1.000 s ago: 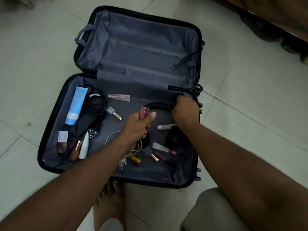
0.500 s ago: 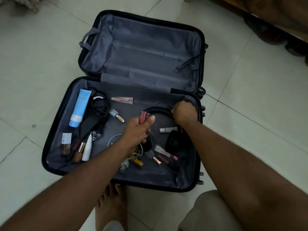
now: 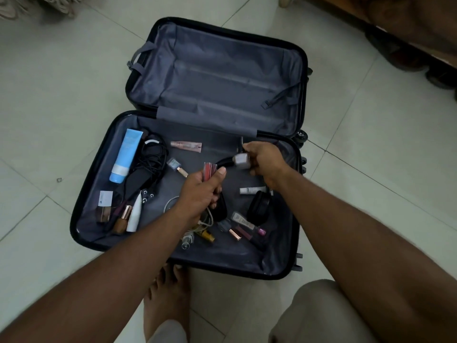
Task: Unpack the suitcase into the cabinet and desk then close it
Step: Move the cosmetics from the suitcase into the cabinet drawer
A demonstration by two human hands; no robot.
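Suitcase [image 3: 300, 78] lies open flat on the tiled floor [image 3: 49, 95], lid at 12 o'clock, bare of items, and filled half at 6. Still lots inside: blue tube [image 3: 126, 155] and black cables [image 3: 153, 159] at 9 o'clock, headphones [image 3: 257, 206] right of centre, small cosmetics scattered toward 6.

Left hand [image 3: 197, 194] is clamped on a red lip gloss tube [image 3: 209, 170], thumb on top, held above the middle of the case. Right hand [image 3: 265, 160] at 1 o'clock of it pinches a small pale bottle [image 3: 241, 160], lifted clear of the lining. Hands are apart, both loaded.

Step looks like gathering small items before walking them to the desk or cabinet; neither is clearly in view. Advice: batch the loose cosmetics by hand, but don't overfill, since the tubes are slick and round. Lift straight up, away from the headphone band just below the right hand. Leave the cables for a separate trip; they'll snag.
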